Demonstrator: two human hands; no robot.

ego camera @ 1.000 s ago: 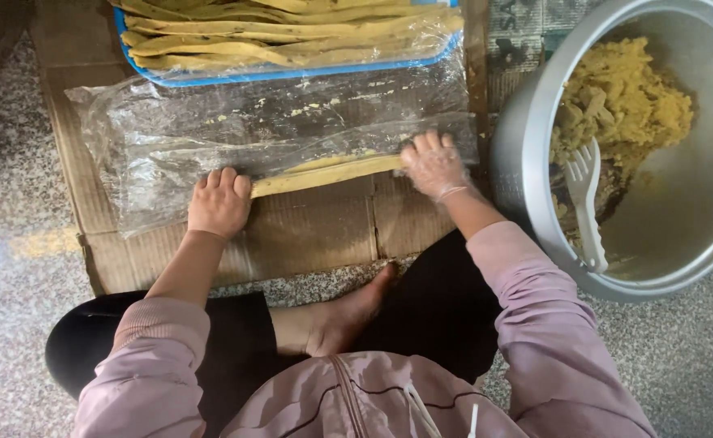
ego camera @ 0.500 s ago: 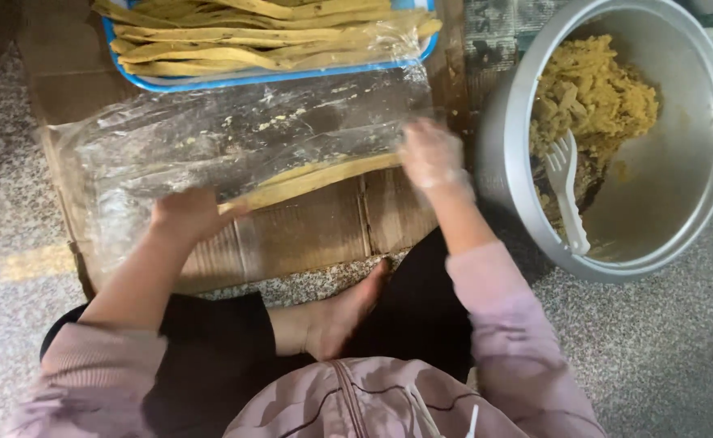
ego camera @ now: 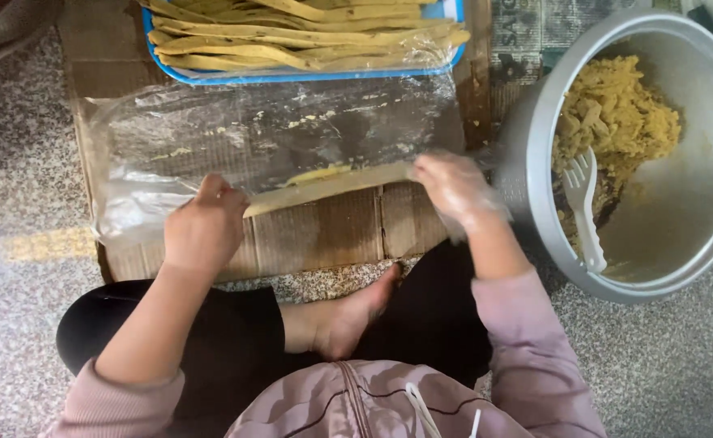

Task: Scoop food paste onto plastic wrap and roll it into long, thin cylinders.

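Both hands, left hand point(ego camera: 204, 231) bare and right hand point(ego camera: 456, 188) in a thin glove, press curled fingers onto the long yellow dough roll point(ego camera: 328, 185) wrapped in clear plastic sheet point(ego camera: 235, 138), steadying it at 9 and 3 o'clock on flattened brown cardboard point(ego camera: 332, 235).

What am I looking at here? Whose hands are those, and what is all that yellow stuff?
There is no machine here, just a person sitting on the floor. The camera sits on their head and looks down, so you see their own arms and a bare foot.

Their left hand is bare. Their right hand wears a thin clear glove. Each presses one end of a long yellow roll on a clear plastic sheet, which lies on flat cardboard.

Above that, a blue tray holds many similar yellow rolls under plastic. On the right, a big metal pot holds crumbly yellow filling and a white plastic fork.
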